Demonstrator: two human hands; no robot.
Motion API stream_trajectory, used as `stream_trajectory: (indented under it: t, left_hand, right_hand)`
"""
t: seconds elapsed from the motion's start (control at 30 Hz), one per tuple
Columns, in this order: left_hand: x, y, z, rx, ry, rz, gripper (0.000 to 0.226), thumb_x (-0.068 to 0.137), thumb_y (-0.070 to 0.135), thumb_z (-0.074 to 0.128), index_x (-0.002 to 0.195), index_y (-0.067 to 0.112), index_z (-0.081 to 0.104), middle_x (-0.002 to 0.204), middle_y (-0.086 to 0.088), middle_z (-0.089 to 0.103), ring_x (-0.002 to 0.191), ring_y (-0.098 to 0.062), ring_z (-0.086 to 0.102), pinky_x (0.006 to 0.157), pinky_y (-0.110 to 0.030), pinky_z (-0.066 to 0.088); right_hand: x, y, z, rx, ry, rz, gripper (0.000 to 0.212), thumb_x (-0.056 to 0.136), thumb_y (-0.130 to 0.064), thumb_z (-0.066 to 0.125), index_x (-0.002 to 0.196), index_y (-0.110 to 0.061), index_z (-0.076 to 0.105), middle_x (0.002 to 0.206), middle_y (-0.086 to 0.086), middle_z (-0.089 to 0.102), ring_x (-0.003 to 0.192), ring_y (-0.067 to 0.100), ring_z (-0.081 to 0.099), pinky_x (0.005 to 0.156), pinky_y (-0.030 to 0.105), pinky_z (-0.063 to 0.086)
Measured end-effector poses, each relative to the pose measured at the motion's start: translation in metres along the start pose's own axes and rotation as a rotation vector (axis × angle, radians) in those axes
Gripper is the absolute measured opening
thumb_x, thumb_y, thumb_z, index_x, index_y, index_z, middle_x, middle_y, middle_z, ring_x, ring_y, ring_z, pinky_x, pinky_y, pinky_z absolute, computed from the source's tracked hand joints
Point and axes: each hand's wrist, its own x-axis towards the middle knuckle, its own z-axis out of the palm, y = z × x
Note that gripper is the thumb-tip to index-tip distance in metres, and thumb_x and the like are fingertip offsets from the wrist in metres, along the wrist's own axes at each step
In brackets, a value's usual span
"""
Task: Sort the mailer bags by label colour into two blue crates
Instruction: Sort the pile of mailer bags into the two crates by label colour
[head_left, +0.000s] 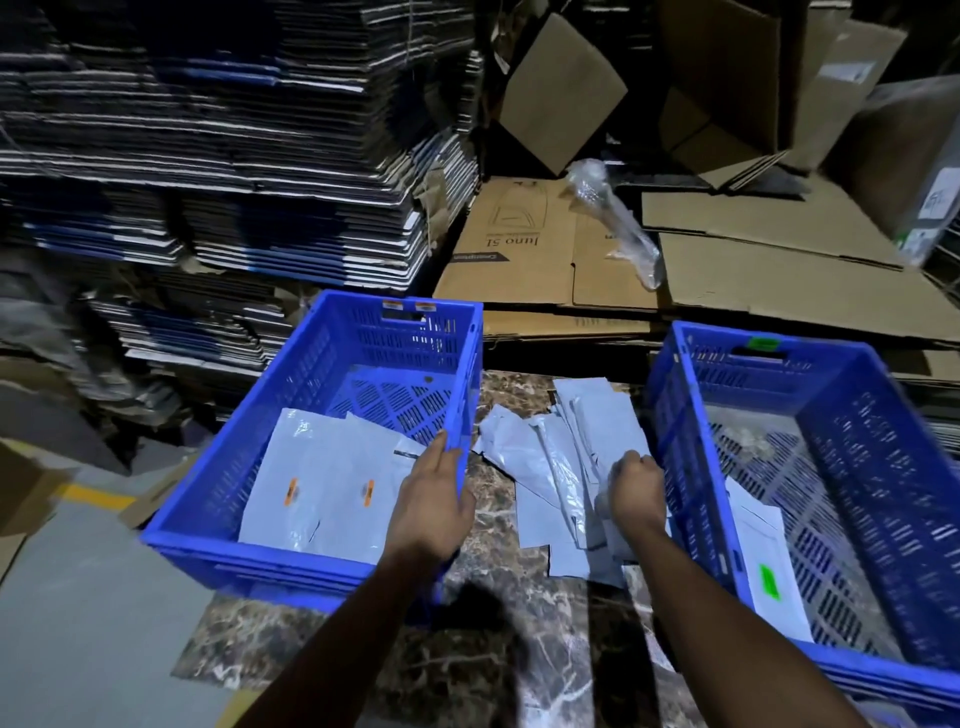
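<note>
Two blue crates stand on a marbled table. The left crate (208, 540) carries orange tags on its far wall and holds grey mailer bags (311, 483) with orange labels. The right crate (883, 467) has a green tag and holds a bag with a green label (769, 582). Between the crates lies a pile of grey mailer bags (561, 467). My left hand (434, 499) rests flat over the left crate's right rim, fingers extended, holding nothing. My right hand (636, 493) is closed on a bag at the pile's right side.
Tall stacks of flattened cartons (234, 182) rise behind the left crate. Flat brown cardboard sheets (727, 270) and a crumpled clear plastic wrap (613, 218) lie behind the table. Grey floor with a yellow line (98, 496) shows at the left.
</note>
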Motion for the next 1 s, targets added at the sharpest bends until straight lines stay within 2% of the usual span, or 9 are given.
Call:
stream_trajectory:
  t: [0.13, 0.23, 0.37, 0.53, 0.67, 0.77, 0.87, 0.93, 1.0]
  left_hand:
    - [-0.001, -0.002, 0.001, -0.031, -0.006, 0.002, 0.053, 0.095, 0.032, 0.05, 0.145, 0.016, 0.04, 0.163, 0.0, 0.015, 0.146, -0.022, 0.026, 0.113, -0.036, 0.034]
    - [-0.003, -0.003, 0.001, -0.018, -0.004, 0.011, 0.051, 0.095, 0.032, 0.05, 0.142, 0.016, 0.043, 0.163, 0.001, 0.014, 0.145, -0.021, 0.026, 0.112, -0.037, 0.036]
    - [-0.005, -0.001, 0.0, 0.019, 0.006, 0.011, 0.05, 0.094, 0.034, 0.05, 0.14, 0.016, 0.045, 0.163, -0.001, 0.017, 0.144, -0.022, 0.03, 0.11, -0.035, 0.038]
    - [-0.005, 0.003, -0.001, 0.087, 0.032, 0.022, 0.048, 0.092, 0.034, 0.052, 0.137, 0.016, 0.049, 0.161, -0.003, 0.022, 0.142, -0.022, 0.033, 0.11, -0.033, 0.037]
    - [-0.009, 0.004, -0.002, 0.168, 0.089, 0.099, 0.047, 0.093, 0.029, 0.052, 0.137, 0.012, 0.053, 0.154, -0.007, 0.038, 0.144, -0.021, 0.031, 0.117, -0.029, 0.024]
    - [-0.011, 0.01, -0.004, 0.119, 0.124, 0.179, 0.033, 0.093, 0.025, 0.054, 0.124, 0.018, 0.063, 0.13, 0.0, 0.062, 0.129, -0.019, 0.051, 0.106, -0.029, 0.039]
    - [-0.024, 0.032, -0.02, -0.149, 0.125, 0.084, 0.025, 0.096, 0.04, 0.054, 0.114, 0.027, 0.067, 0.105, 0.011, 0.07, 0.102, -0.009, 0.064, 0.077, -0.018, 0.048]
    - [-0.034, 0.056, -0.027, -0.654, -0.01, -0.093, 0.025, 0.095, 0.041, 0.058, 0.114, 0.025, 0.063, 0.098, 0.016, 0.07, 0.096, -0.003, 0.067, 0.072, -0.01, 0.049]
    - [-0.04, 0.076, -0.026, -1.12, -0.163, -0.229, 0.032, 0.093, 0.036, 0.063, 0.116, 0.015, 0.059, 0.104, 0.002, 0.072, 0.097, -0.013, 0.07, 0.078, -0.026, 0.058]
  right_hand:
    - [0.001, 0.008, -0.004, 0.055, 0.011, -0.008, 0.032, 0.08, -0.006, 0.074, 0.104, 0.004, 0.056, 0.108, 0.02, 0.054, 0.1, 0.033, 0.052, 0.082, 0.038, 0.05]
    - [-0.001, 0.01, -0.003, -0.136, -0.003, 0.001, 0.042, 0.093, -0.038, 0.062, 0.112, -0.002, 0.053, 0.109, 0.015, 0.054, 0.098, 0.027, 0.051, 0.079, 0.031, 0.046]
    - [-0.001, 0.008, -0.015, -0.305, -0.068, -0.094, 0.023, 0.097, -0.006, 0.047, 0.116, -0.006, 0.06, 0.119, 0.009, 0.056, 0.109, 0.024, 0.055, 0.086, 0.029, 0.052]
    - [-0.006, -0.001, -0.031, -0.415, -0.095, -0.151, 0.027, 0.097, -0.002, 0.045, 0.123, -0.005, 0.052, 0.125, 0.012, 0.059, 0.111, 0.024, 0.063, 0.086, 0.031, 0.052]
    - [-0.015, -0.012, -0.049, -0.262, 0.028, -0.175, 0.019, 0.092, 0.002, 0.053, 0.11, -0.005, 0.055, 0.115, 0.012, 0.06, 0.1, 0.028, 0.063, 0.065, 0.034, 0.045]
    - [-0.044, -0.021, -0.07, -0.143, 0.188, -0.276, 0.022, 0.081, 0.01, 0.061, 0.092, -0.008, 0.055, 0.096, 0.01, 0.058, 0.082, 0.029, 0.057, 0.056, 0.033, 0.033]
    - [-0.094, -0.029, -0.09, -0.046, 0.268, -0.408, 0.027, 0.078, 0.006, 0.062, 0.082, -0.015, 0.044, 0.081, 0.001, 0.044, 0.068, 0.022, 0.041, 0.052, 0.032, 0.028]
    - [-0.13, -0.034, -0.097, -0.004, 0.244, -0.499, 0.026, 0.081, -0.002, 0.062, 0.084, -0.018, 0.042, 0.081, -0.002, 0.039, 0.068, 0.021, 0.038, 0.053, 0.031, 0.028]
    - [-0.16, -0.037, -0.101, 0.035, 0.212, -0.61, 0.021, 0.084, -0.008, 0.063, 0.086, -0.018, 0.044, 0.084, -0.002, 0.042, 0.074, 0.022, 0.044, 0.055, 0.032, 0.033]
